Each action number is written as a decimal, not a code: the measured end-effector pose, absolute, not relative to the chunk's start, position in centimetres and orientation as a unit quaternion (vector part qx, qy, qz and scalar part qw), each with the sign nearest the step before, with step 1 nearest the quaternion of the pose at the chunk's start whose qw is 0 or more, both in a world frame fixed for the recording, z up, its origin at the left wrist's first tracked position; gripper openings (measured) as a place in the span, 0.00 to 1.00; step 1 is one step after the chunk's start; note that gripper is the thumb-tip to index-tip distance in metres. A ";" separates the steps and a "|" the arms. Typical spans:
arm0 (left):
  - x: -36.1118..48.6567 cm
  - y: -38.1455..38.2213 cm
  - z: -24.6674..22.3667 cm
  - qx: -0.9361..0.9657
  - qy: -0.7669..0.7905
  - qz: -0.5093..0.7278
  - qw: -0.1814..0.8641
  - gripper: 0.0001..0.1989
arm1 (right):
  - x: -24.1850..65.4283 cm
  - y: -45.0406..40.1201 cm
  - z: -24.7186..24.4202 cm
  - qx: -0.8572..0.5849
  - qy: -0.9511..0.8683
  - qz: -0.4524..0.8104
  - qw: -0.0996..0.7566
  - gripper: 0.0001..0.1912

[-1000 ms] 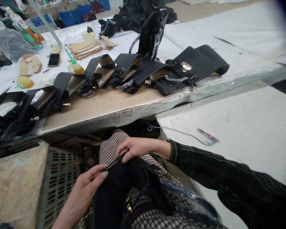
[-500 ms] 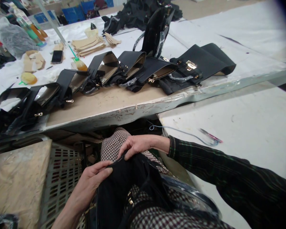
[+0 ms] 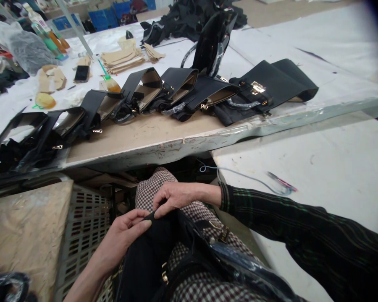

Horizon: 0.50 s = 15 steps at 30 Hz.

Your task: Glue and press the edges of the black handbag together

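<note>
A black bag (image 3: 145,256) with dark cloth, gold fittings and a plastic-wrapped handle lies across my checked lap (image 3: 157,188). My left hand (image 3: 126,230) pinches the upper edge of its black cloth between thumb and fingers. Close beside it, my right hand (image 3: 170,199) grips the same edge, thumb on top and fingers curled. The two hands nearly touch. A gold clasp piece (image 3: 223,233) shows on the bag to the right of my hands. The bag's lower part runs out of view.
Several black bag pieces (image 3: 176,82) line the worktable's edge (image 3: 164,155). A phone (image 3: 82,74), bottles and tan pieces lie behind. At the left are a board (image 3: 25,235) and plastic crate (image 3: 85,235); a small red-handled tool (image 3: 282,182) lies on the right table (image 3: 327,167).
My right hand has moved slightly left along the cloth edge, closer to my left hand. The bag has shifted, and its gold clasp piece now shows. The view has turned slightly left.
</note>
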<state>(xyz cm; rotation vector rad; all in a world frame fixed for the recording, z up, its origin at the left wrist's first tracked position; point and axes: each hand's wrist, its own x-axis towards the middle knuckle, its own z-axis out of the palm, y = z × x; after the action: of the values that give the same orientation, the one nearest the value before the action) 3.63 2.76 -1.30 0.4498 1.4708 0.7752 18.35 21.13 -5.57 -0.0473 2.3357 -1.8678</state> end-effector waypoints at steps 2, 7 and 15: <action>3.2 3.0 -0.9 0.216 0.638 0.319 0.667 0.20 | 18.3 20.9 -5.6 -0.013 0.784 -0.617 0.067 0.10; 2.4 4.9 -0.6 0.332 0.620 0.224 0.675 0.18 | 18.2 20.3 -5.9 -0.009 0.804 -0.594 0.033 0.11; 2.6 6.3 -2.7 0.411 0.672 0.218 0.576 0.17 | 19.4 21.3 -5.5 0.045 0.811 -0.580 0.058 0.13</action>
<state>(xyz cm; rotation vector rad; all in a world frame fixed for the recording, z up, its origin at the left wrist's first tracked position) 2.64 6.33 -2.68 0.9618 1.5738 0.5106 19.45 21.34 -5.48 0.1378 2.4579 -1.7584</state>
